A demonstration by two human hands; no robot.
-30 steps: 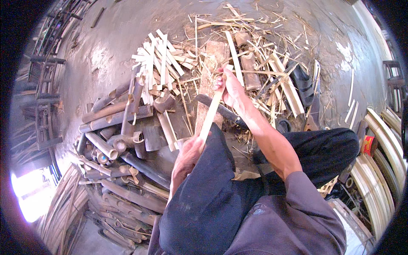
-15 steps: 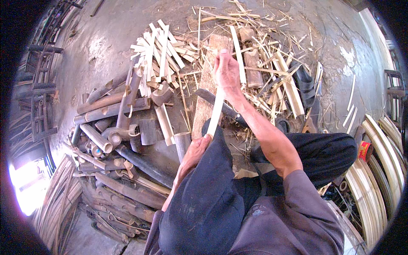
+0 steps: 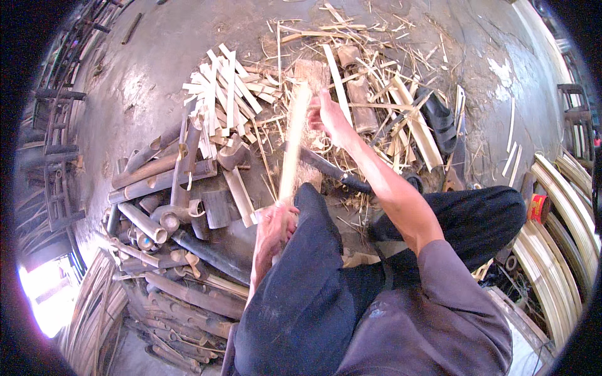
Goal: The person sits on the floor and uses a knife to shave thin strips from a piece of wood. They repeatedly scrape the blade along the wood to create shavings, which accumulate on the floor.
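Two hands hold one long bamboo strip (image 3: 293,144). It runs straight away from the person, over the floor. Left hand (image 3: 274,227) grips the near end by the knee; right hand (image 3: 330,116) pinches the far end.

bamboo tubes (image 3: 157,207) left, strips (image 3: 219,94) beyond

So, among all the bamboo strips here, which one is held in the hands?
The long pale strip: the left hand grips its near end at the knee, the right hand is at its far end. The other cut strips lie loose on the floor.
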